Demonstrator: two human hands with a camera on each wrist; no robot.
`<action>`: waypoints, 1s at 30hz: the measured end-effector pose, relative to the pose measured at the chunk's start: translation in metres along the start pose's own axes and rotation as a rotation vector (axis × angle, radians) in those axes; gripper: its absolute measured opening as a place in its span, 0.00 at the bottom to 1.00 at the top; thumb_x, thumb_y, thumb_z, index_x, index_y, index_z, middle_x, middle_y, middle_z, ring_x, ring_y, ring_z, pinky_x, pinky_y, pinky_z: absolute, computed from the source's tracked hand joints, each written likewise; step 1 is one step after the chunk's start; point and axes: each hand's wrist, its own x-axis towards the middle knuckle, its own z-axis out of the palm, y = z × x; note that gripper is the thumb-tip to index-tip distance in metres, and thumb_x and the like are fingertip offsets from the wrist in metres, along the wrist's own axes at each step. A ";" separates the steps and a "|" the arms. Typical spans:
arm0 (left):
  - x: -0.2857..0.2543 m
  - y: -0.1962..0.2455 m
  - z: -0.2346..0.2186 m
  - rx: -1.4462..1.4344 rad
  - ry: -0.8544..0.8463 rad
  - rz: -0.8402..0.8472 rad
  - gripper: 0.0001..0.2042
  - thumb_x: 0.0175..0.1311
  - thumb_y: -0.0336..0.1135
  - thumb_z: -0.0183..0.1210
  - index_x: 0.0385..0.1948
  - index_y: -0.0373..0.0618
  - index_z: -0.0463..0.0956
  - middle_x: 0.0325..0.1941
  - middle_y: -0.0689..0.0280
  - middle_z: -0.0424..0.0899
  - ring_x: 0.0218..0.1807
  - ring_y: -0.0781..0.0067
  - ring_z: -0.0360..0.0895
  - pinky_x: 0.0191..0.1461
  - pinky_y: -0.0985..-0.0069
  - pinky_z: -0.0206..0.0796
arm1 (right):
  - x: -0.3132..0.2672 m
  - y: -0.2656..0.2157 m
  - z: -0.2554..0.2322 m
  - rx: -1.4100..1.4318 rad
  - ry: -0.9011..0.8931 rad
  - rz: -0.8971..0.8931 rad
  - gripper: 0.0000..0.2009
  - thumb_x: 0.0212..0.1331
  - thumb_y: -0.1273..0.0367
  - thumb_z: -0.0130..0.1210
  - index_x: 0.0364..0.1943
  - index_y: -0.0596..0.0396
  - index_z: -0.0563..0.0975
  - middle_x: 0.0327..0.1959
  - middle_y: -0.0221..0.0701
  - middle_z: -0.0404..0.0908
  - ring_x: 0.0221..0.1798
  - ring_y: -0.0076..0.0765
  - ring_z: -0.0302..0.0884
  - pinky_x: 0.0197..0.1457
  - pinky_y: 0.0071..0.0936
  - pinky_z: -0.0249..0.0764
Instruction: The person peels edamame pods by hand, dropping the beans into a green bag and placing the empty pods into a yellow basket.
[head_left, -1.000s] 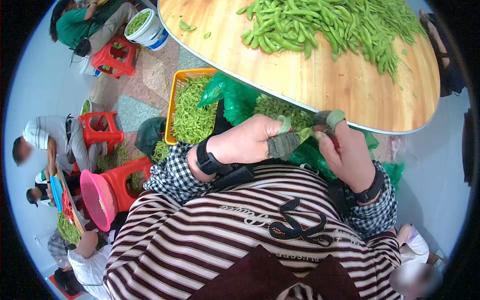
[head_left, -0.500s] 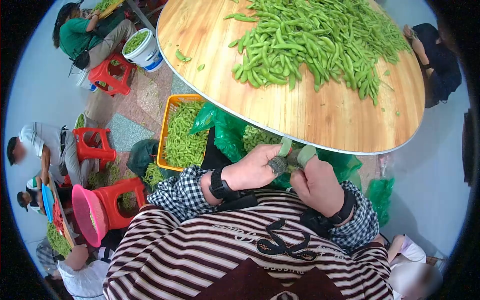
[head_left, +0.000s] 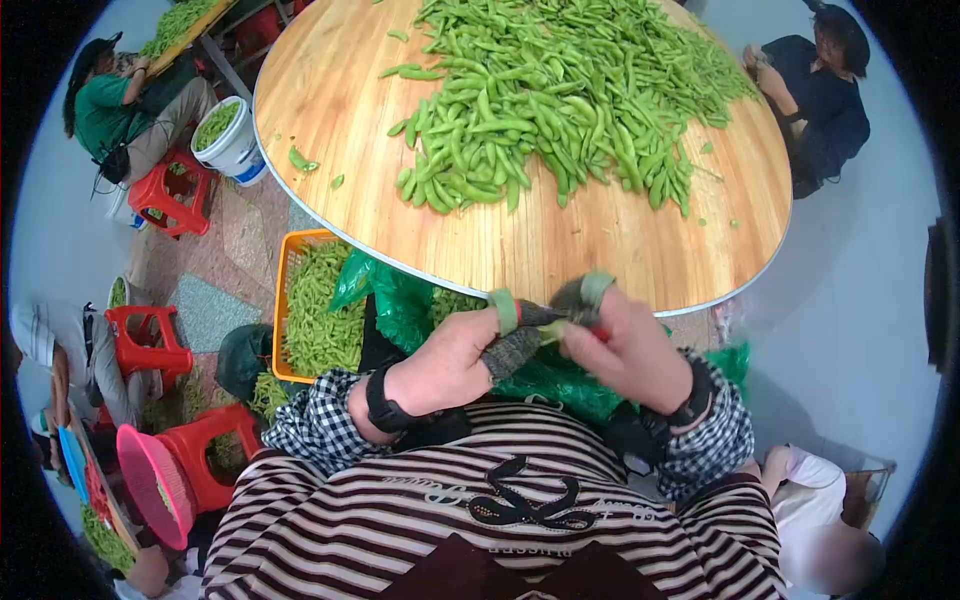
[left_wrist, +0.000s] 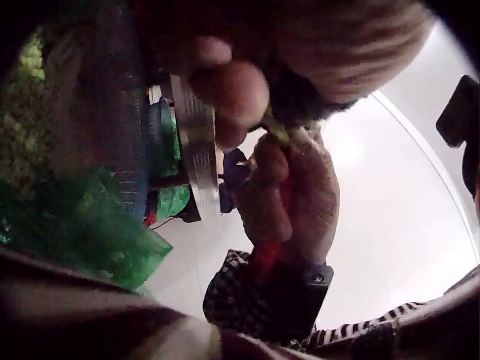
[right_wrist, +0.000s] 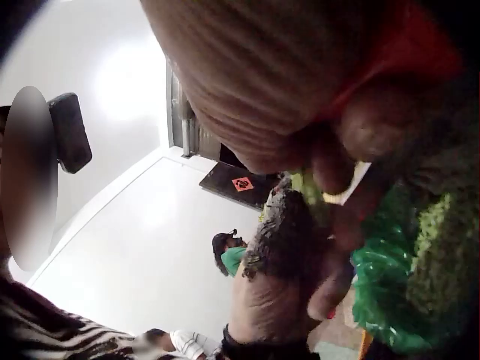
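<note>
Both hands meet just below the near edge of the round wooden table (head_left: 350, 215). Between them a green soybean pod (head_left: 551, 331) shows, mostly hidden by fingers. My left hand (head_left: 440, 362) pinches one side of it, its thumb and finger wearing dark grey covers, with a green band on the thumb. Opposite, my right hand (head_left: 640, 358) pinches the other side; it is a little blurred, with a grey cover and green band on a finger and some red by the palm. In the left wrist view, a bit of the pod (left_wrist: 279, 133) sticks out between the fingertips.
A heap of soybean pods (head_left: 560, 110) covers the table's far part. Below the edge lie a green plastic bag (head_left: 400, 312) and an orange crate (head_left: 279, 320) of pods. A white bucket (head_left: 240, 155), red stools (head_left: 150, 340) and a pink basket (head_left: 140, 470) stand left. Other people sit around.
The head view has tilted up, so more of the table and the person across it shows. The hands, close together half a second ago, now sit slightly apart with the pod visible between them.
</note>
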 end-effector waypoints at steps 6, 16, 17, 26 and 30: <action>-0.038 0.005 -0.031 -0.019 0.334 -0.001 0.10 0.67 0.28 0.52 0.47 0.39 0.74 0.42 0.67 0.80 0.44 0.76 0.75 0.49 0.78 0.67 | 0.083 0.062 -0.069 -0.683 0.532 -0.183 0.08 0.56 0.71 0.50 0.35 0.60 0.66 0.30 0.51 0.75 0.32 0.57 0.75 0.31 0.47 0.71; -0.118 -0.004 -0.067 -0.251 0.554 -0.234 0.16 0.70 0.30 0.45 0.58 0.43 0.65 0.37 0.69 0.74 0.32 0.82 0.71 0.37 0.82 0.66 | 0.073 0.088 -0.064 -0.650 0.414 -0.328 0.20 0.56 0.77 0.47 0.56 0.60 0.66 0.46 0.48 0.75 0.48 0.55 0.73 0.49 0.38 0.71; -0.121 -0.009 -0.070 -0.244 0.582 -0.250 0.16 0.70 0.30 0.45 0.58 0.43 0.65 0.37 0.69 0.74 0.32 0.82 0.71 0.37 0.82 0.66 | 0.072 0.084 -0.063 -0.601 0.401 -0.267 0.19 0.57 0.76 0.48 0.55 0.60 0.67 0.43 0.46 0.76 0.46 0.53 0.75 0.46 0.36 0.72; -0.116 0.005 -0.067 0.264 0.617 -0.258 0.18 0.65 0.29 0.50 0.57 0.38 0.66 0.51 0.61 0.76 0.50 0.71 0.74 0.54 0.75 0.66 | 0.009 0.010 -0.014 -0.524 0.215 -0.223 0.19 0.52 0.78 0.53 0.51 0.57 0.71 0.32 0.37 0.77 0.29 0.42 0.76 0.32 0.29 0.72; -0.055 0.013 -0.041 -0.319 -0.007 -0.143 0.12 0.70 0.37 0.46 0.48 0.40 0.69 0.38 0.62 0.81 0.37 0.75 0.79 0.41 0.81 0.70 | 0.006 -0.010 0.004 -0.662 0.103 -0.577 0.18 0.50 0.77 0.55 0.49 0.58 0.73 0.29 0.36 0.76 0.23 0.43 0.74 0.27 0.30 0.71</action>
